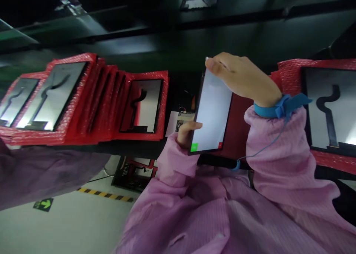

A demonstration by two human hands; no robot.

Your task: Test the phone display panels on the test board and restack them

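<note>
- Clock directions are read from the display panel (213, 109), which is lit white, tilted, and held above the table (139, 147) in front of the wearer.
- Left hand (185, 134): fingers pinch the panel's left edge near its lower corner. The thumb lies on the lit face; the other fingers are hidden behind.
- Right hand (244, 74): fingers grip the panel's top edge at 12 o'clock, partly hidden behind it.
- Panel face: green square (194, 147) at the lower left corner, red square (220, 145) at the lower right.
- Right wrist: blue wrist strap (268, 111) with a thin coiled cord.
- Between 8 and 9 o'clock, just beside the left hand: circuit board (182, 120), partly covered.
- 9 o'clock: row of red bubble-wrap sleeves (100, 101), leaning together, several bearing unlit panels with black flex cables.
- 3 o'clock: unlit panel (349, 98) with a curved black flex cable (329, 109), on red bubble wrap (289, 72).
- 8 o'clock, below the table: black crate (118, 178); farther out, floor arrow sign (43, 204).
- Between 8 and 9 o'clock: another person's purple sleeve (50, 172).
</note>
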